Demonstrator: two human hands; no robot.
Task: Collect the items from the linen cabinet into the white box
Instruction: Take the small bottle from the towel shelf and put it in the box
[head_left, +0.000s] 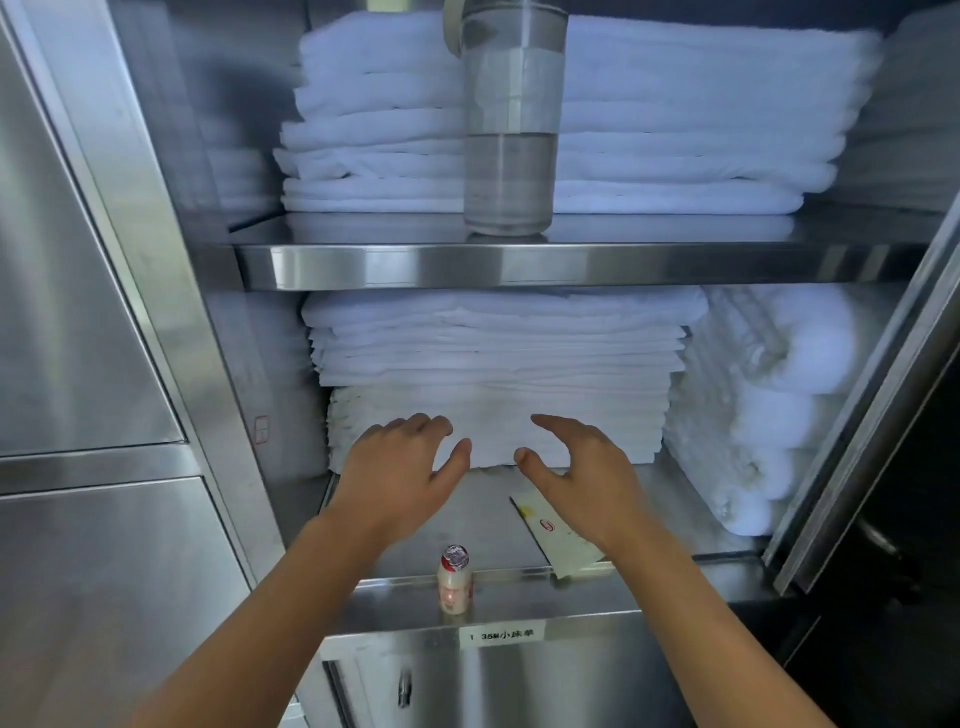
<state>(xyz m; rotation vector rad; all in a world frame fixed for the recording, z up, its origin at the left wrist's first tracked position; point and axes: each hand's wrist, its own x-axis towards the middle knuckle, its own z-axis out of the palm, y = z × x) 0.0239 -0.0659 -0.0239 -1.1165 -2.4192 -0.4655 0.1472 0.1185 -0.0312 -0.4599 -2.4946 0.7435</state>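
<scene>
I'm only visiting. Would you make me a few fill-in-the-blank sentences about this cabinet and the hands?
The tall bottle stands on the ____ shelf.
The folded linens are all ____ in colour.
The left hand and right hand both hold ____.
Missing words: upper; white; nothing.

Stuck on the steel front lip (639, 623) of the lower shelf, just below the small bottle (455, 579): a white label (503, 635) printed in black, "1 35M" followed by Chinese characters, apparently 小床单. On the flat paper packet (563, 558) lying on that shelf: a round red logo, too small to read. On the small bottle's foil cap and body: red print, blurred beyond reading. On the cabinet's left inner wall: a small red-outlined sticker (262, 430), wording illegible
</scene>
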